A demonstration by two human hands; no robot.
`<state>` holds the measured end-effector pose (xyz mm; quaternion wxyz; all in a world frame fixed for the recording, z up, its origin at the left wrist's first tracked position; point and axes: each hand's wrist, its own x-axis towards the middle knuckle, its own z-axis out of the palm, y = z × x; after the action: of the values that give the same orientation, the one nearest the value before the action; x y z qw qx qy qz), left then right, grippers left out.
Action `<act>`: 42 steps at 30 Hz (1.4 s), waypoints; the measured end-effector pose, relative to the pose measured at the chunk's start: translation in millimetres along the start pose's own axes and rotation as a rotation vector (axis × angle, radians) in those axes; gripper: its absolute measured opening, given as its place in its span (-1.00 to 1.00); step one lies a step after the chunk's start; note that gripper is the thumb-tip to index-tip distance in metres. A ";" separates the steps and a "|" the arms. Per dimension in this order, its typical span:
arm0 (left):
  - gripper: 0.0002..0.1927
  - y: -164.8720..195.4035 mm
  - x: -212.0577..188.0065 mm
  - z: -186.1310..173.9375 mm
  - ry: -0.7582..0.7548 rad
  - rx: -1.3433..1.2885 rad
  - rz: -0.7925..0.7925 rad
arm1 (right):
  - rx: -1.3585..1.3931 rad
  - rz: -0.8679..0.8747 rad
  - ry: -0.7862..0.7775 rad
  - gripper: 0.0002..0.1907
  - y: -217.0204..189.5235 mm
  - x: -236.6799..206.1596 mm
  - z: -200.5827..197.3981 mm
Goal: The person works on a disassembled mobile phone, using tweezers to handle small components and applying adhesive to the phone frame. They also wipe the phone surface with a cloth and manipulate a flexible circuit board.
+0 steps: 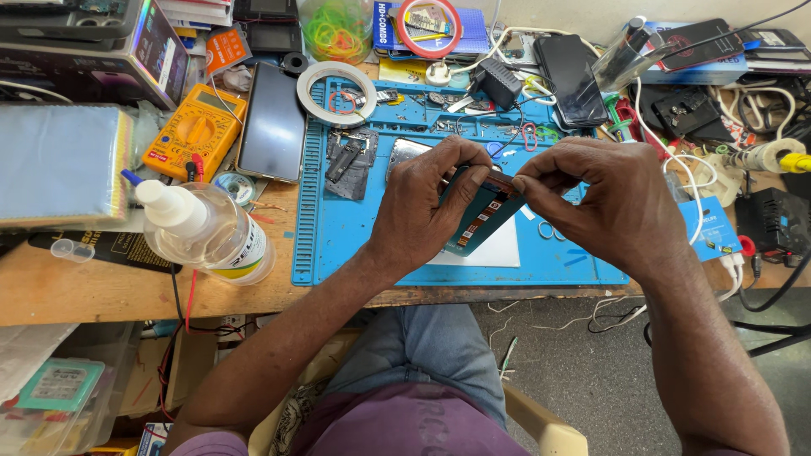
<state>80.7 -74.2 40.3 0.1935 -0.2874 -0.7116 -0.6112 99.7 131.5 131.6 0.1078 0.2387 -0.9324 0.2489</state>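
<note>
The person sits close to the worktop [84, 291] with both hands raised just above a blue work mat [355, 236]. The left hand [422, 211] wraps around an opened phone [481, 215], tilting it so its inner side faces up toward the eyes; the teal frame and small orange parts show inside. The right hand [608, 198] closes its grip on the phone's upper edge, thumb and forefinger pinched narrow, probably to steady or work a small part there. What exactly sits between those fingertips is too small to tell. Holding the phone off the mat likely gives both hands a better angle.

A white card [494, 249] lies on the mat just under the phone. To the left, a clear squeeze bottle [203, 232] with a white nozzle and a pale label lies on its side, near a yellow meter [194, 131] and a dark phone [272, 122] laid face up. A white ring [338, 93] rests at the mat's top edge. At the back, a blue flat box [460, 29] carries a red-and-white ring of tape [429, 27]. At the right, a small blue card [708, 226] with a white label sits by the cables.
</note>
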 end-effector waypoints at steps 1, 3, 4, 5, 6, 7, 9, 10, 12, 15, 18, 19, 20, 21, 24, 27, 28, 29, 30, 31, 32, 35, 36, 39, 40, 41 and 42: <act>-0.85 0.1 0.3 0.5 0.004 0.008 0.007 | 0.007 0.013 -0.006 -0.86 1.1 0.0 -0.6; -0.85 0.2 0.6 1.6 0.011 0.021 0.024 | 0.019 0.041 -0.016 -0.86 4.3 -0.3 -2.0; -0.84 0.2 0.8 1.8 0.005 0.010 0.022 | 0.062 0.071 -0.018 -0.87 6.0 -0.4 -2.6; -0.84 0.4 0.1 1.9 0.001 -0.001 0.018 | 0.105 0.100 -0.023 -0.87 7.4 -0.6 -2.9; -0.84 0.6 -0.5 1.8 -0.002 -0.011 0.012 | 0.149 0.129 -0.029 -0.87 8.7 -0.7 -3.1; -0.84 0.5 -0.6 2.1 0.001 -0.012 0.019 | 0.134 0.144 -0.028 -0.87 9.7 -1.5 -3.0; -0.84 0.1 -0.8 2.1 0.006 -0.011 0.034 | 0.107 0.173 -0.024 -0.85 10.6 -2.8 -1.9; -0.84 -0.4 -0.7 2.2 0.005 -0.006 0.030 | 0.083 0.140 -0.015 -0.85 10.7 -3.6 -1.3; -0.85 -1.6 0.1 2.9 0.001 0.002 0.023 | 0.034 0.075 0.004 -0.84 10.6 -4.1 -0.3; -0.85 -2.7 0.1 2.8 0.001 0.022 0.029 | 0.042 0.040 -0.003 -0.85 9.6 -4.4 -0.9; -0.85 -2.2 -0.9 3.0 0.000 0.005 0.017 | 0.038 0.005 0.002 -0.86 8.1 -3.7 -1.8; -0.85 -2.0 -0.7 3.0 0.001 0.007 0.019 | 0.037 0.021 -0.007 -0.86 7.4 -3.1 -2.1; -0.85 -1.8 -0.5 2.9 0.002 0.009 0.021 | 0.037 0.038 -0.017 -0.86 6.6 -2.6 -2.3; -0.85 -1.4 -0.5 2.9 0.001 0.010 0.023 | 0.036 0.057 -0.025 -0.86 5.5 -2.7 -2.8; -0.84 -0.7 -0.3 2.3 0.003 0.015 0.016 | -0.002 0.021 -0.019 -0.87 2.3 -3.7 -4.1; -0.83 0.2 -1.2 1.3 -0.003 0.002 0.012 | -0.018 0.048 -0.014 -0.87 -0.8 -5.6 -4.1; -0.83 0.4 -1.0 0.8 -0.001 0.003 0.013 | -0.007 0.043 -0.012 -0.87 -1.4 -6.0 -3.6; -0.84 0.9 -0.9 0.4 0.000 0.004 0.014 | 0.005 0.038 -0.010 -0.87 -1.8 -6.5 -2.9; -0.84 1.6 -0.9 0.1 -0.001 0.005 0.013 | 0.018 0.036 -0.007 -0.87 -2.1 -7.3 -2.0; -0.85 2.4 -1.0 -0.4 -0.004 -0.001 0.000 | 0.025 0.068 -0.008 -0.87 -2.2 -8.2 -1.0; -0.86 3.4 -1.0 -1.2 -0.007 -0.004 -0.008 | 0.032 0.096 -0.004 -0.87 -2.0 -9.1 0.0; -0.88 5.9 -0.6 -3.3 -0.019 -0.006 -0.007 | 0.034 0.039 0.041 -0.87 0.4 -12.6 -0.2; -0.89 6.8 -1.2 -4.0 -0.025 -0.008 -0.009 | 0.034 0.001 0.056 -0.86 1.4 -13.7 -0.9; -0.88 7.7 -2.8 -5.8 -0.045 -0.073 -0.037 | 0.177 0.093 0.032 -0.87 3.4 -15.6 -4.7; -0.88 7.8 -3.3 -5.6 -0.054 -0.087 -0.055 | 0.147 0.038 0.058 -0.86 2.9 -15.5 -4.6; -0.87 7.6 -4.1 -5.1 -0.063 -0.101 -0.075 | 0.116 -0.016 0.084 -0.85 1.5 -15.3 -4.0; -0.86 7.6 -4.9 -4.6 -0.073 -0.118 -0.094 | 0.085 -0.067 0.111 -0.83 -0.5 -14.8 -3.2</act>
<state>89.0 -78.9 43.8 0.1212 -0.2865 -0.6939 -0.6495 113.1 138.5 129.8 0.1572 0.2602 -0.9051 0.2972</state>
